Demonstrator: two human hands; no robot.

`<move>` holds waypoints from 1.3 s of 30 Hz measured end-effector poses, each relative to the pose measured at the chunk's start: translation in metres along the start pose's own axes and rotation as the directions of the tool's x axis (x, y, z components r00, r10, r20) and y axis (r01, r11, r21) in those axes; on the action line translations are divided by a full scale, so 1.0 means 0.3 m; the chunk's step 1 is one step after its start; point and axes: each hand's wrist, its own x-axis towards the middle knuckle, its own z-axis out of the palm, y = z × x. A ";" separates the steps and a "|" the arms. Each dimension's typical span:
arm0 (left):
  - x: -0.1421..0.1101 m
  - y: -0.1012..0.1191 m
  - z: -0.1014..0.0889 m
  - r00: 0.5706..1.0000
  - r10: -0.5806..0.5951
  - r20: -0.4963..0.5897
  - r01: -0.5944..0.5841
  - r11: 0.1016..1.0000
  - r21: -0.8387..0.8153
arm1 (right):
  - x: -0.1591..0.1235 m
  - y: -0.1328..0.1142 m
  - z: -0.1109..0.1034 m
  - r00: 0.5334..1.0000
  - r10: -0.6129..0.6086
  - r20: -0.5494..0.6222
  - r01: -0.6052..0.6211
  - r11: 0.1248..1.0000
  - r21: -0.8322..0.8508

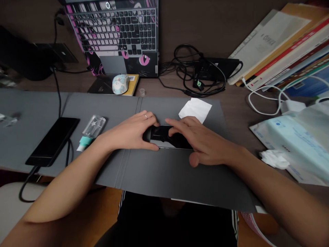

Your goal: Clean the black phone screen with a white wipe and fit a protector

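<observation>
A dark smartphone (164,141) lies flat on the grey desk mat (144,175), its glossy screen facing up. My left hand (131,132) grips its left end, thumb along the near edge and fingers at the far edge. Over the right part of the screen is my right hand (203,142), thumb held apart and fingers partly bent; whether a fingertip touches the glass I cannot tell. That hand hides the phone's right end. Just behind it rests a white paper sheet (195,109). A clear spray bottle (94,126) with a teal neck lies beside my left forearm.
Another black phone (52,141) with a cable lies at the left. Behind the mat are a laptop (123,37), a mouse (120,84), a small clear cap (142,92) and coiled black cables (221,85). Books (288,51), a tissue pack (295,140) and crumpled tissue (275,159) occupy the right.
</observation>
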 end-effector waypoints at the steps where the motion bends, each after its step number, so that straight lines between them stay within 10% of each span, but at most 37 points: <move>1: 0.000 -0.001 0.001 1.000 0.004 -0.003 -0.004 1.000 0.000 | 0.001 -0.001 0.001 1.000 -0.001 0.003 0.001 1.000 -0.005; 25: -0.002 -0.001 0.000 1.000 -0.009 0.010 0.009 1.000 0.011 | 0.001 -0.011 0.005 1.000 -0.009 -0.030 0.005 0.995 -0.105; 31: -0.006 0.000 -0.005 1.000 -0.005 0.018 0.005 1.000 0.002 | -0.033 0.037 -0.040 0.895 0.232 -0.381 -0.336 0.913 -0.231; 39: -0.008 -0.003 0.003 1.000 0.006 -0.010 -0.006 1.000 -0.020 | -0.069 0.160 -0.023 0.870 0.325 -0.371 -0.471 0.770 -0.431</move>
